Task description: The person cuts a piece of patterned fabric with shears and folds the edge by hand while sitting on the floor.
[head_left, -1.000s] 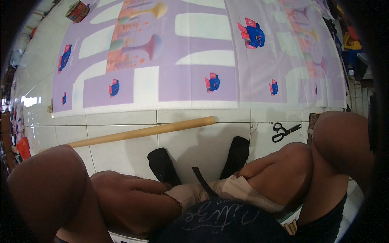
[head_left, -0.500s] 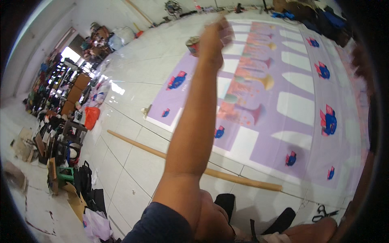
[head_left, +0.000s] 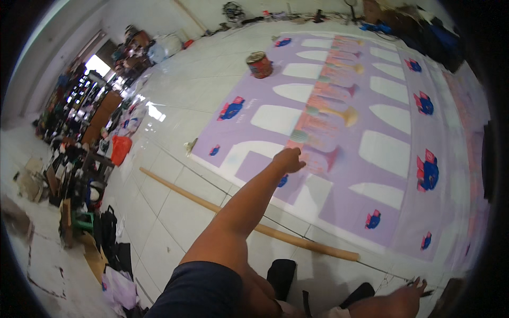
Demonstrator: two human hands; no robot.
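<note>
My left arm reaches out over a large printed cloth (head_left: pixel 366 220) in lilac, pink and white, laid flat on the floor. My left hand (head_left: pixel 289 160) is above the cloth's near part, its fingers loosely bent and nothing visible in them. At the lower right, my right hand (head_left: pixel 408 298) is low near the floor, fingers closed around black scissors (head_left: pixel 427 293); it covers most of them. A round, rusty red tin (head_left: pixel 259 64) stands on the cloth's left edge, and a small clip-like piece (head_left: pixel 191 146) sits at its near left corner.
A long wooden pole (head_left: pixel 302 243) lies on the tiled floor along the cloth's near edge. An orange-red bag (head_left: pixel 121 150), a green stool (head_left: pixel 85 223) and piled goods line the left. Dark bundles (head_left: pixel 432 37) lie at the far right, and a fan (head_left: pixel 233 11) stands by the far wall.
My left hand has come back from the cloth's far left side to its near part. A blurred arm has left the right edge; my right hand now covers the scissors, which lay uncovered.
</note>
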